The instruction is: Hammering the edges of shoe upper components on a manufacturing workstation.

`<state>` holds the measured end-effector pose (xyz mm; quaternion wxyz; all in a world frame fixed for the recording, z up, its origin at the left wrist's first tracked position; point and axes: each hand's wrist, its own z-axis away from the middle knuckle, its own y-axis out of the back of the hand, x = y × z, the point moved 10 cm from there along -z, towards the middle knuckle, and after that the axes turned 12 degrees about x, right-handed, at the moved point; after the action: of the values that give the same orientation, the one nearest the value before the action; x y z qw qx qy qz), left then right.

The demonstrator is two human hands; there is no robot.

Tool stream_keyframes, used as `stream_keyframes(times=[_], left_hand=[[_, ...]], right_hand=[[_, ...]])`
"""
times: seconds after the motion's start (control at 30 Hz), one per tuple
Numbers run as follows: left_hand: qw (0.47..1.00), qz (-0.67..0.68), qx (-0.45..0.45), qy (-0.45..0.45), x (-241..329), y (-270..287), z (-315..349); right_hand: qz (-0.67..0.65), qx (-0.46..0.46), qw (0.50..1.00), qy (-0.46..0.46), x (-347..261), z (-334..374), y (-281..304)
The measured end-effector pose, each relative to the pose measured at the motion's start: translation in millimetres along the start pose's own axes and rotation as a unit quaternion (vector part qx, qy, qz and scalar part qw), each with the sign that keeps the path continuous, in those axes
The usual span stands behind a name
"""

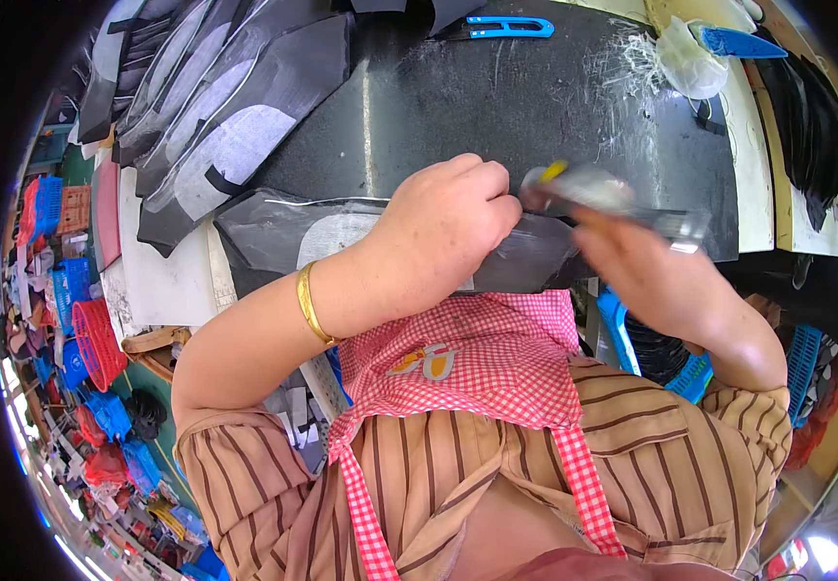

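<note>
The left hand [443,237] is curled into a loose fist and presses down on a dark cut piece of fabric [288,232] that lies on the black surface [496,97]. The fingers are bent and their tips pinch the top edge of the piece. The piece is flat and long, and it runs from left to right across the near edge of the surface, with a pale grey patch showing on it. A gold bangle [310,305] sits on the left wrist. The right hand [656,276] is closed around a small tool [612,198] with a clear, shiny body and a yellow bit at one end. The tool is blurred, so its kind cannot be told. Its long side runs left to right, and the yellow end points left, toward the left hand's fingertips, just beside them. At the far left of the surface is a stack of more dark cut pieces [215,116] with grey patches, lying one over another. At the far edge lie blue thread snips [501,27]. To the far right sit a crumpled clear plastic bag [690,63] and a blue-handled tool [738,43], with loose white threads [622,77] spread near them. The person wears a red checked apron [467,363] over a brown striped shirt [670,455]. Down on the left are red and blue baskets [80,320].
</note>
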<state>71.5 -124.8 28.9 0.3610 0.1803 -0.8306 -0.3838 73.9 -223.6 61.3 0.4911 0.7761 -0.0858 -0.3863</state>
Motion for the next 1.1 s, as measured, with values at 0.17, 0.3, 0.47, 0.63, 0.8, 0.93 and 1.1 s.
stream_keyframes(times=[0.17, 0.3, 0.47, 0.63, 0.8, 0.93, 1.1], left_hand=[[0.999, 0.002, 0.014, 0.045, -15, 11, 0], [0.999, -0.046, 0.000, -0.003, 2, 11, 9], [0.999, -0.004, 0.043, 0.029, -11, 24, 7], [0.997, -0.055, 0.049, 0.016, -7, 25, 26], [0.996, -0.054, 0.064, 0.019, -8, 36, 29], [0.994, 0.038, 0.037, 0.095, -28, 40, 36], [0.997, -0.061, 0.048, 0.006, -9, 39, 46]], right_hand=[[-0.013, -0.070, 0.994, -0.084, 13, 5, -17], [0.008, -0.040, 0.992, -0.120, 8, -12, 1], [0.009, -0.130, 0.989, -0.076, -2, -1, -34], [0.013, -0.076, 0.990, -0.116, 5, -16, -22], [-0.045, -0.089, 0.993, -0.057, -13, -9, -40], [-0.020, -0.075, 0.994, -0.078, -8, -15, -33], [-0.037, -0.053, 0.994, -0.083, -18, -25, -28]])
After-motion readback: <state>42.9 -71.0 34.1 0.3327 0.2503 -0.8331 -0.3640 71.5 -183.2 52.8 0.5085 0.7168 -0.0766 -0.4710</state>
